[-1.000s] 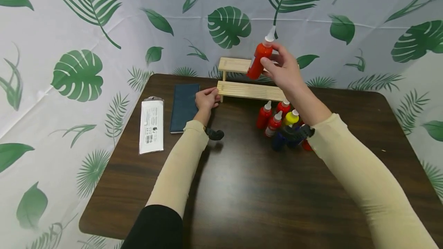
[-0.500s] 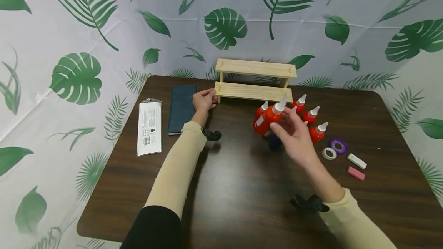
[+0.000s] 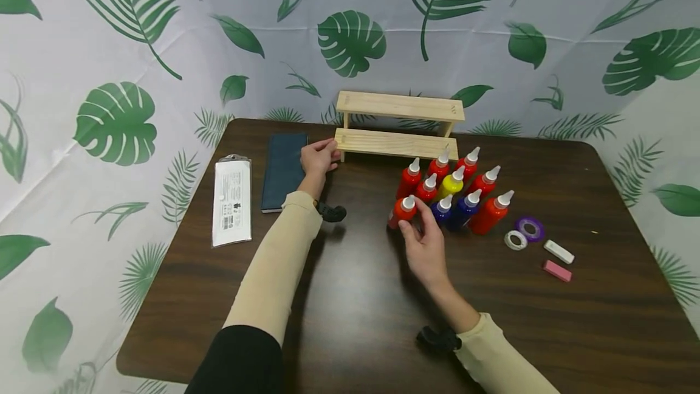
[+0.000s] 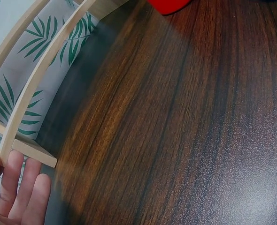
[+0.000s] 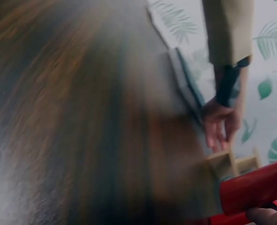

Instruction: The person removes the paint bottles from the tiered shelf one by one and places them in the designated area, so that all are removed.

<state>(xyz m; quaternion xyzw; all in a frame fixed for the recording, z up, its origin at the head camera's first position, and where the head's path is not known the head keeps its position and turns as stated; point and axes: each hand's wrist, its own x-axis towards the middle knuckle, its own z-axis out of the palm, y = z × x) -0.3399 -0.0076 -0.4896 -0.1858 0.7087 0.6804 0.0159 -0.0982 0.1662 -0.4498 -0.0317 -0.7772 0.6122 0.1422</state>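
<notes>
My left hand [image 3: 317, 160] is at the left end of a two-tier wooden stand [image 3: 396, 141], its thumb and fingers pinching the end of the lower board [image 4: 35, 89], as the left wrist view shows close up. In front of the group of bottles, my right hand [image 3: 426, 251] grips a red squeeze bottle [image 3: 401, 213] with a white nozzle, thumb on the near side and fingers round the far side. Behind it stand several more red bottles [image 3: 409, 181], a yellow bottle [image 3: 451, 185] and two blue bottles [image 3: 465, 210], all upright.
A dark blue notebook [image 3: 283, 172] and a white package [image 3: 232, 199] lie at the left of the table. Right of the bottles are a purple tape roll [image 3: 530, 230], a white tape roll [image 3: 516, 240], a white eraser [image 3: 559, 252] and a pink eraser [image 3: 557, 271].
My right hand has carried the red bottle from above the wooden stand down towards me, to the front left of the bottle group. My left hand has stayed at the stand's end.
</notes>
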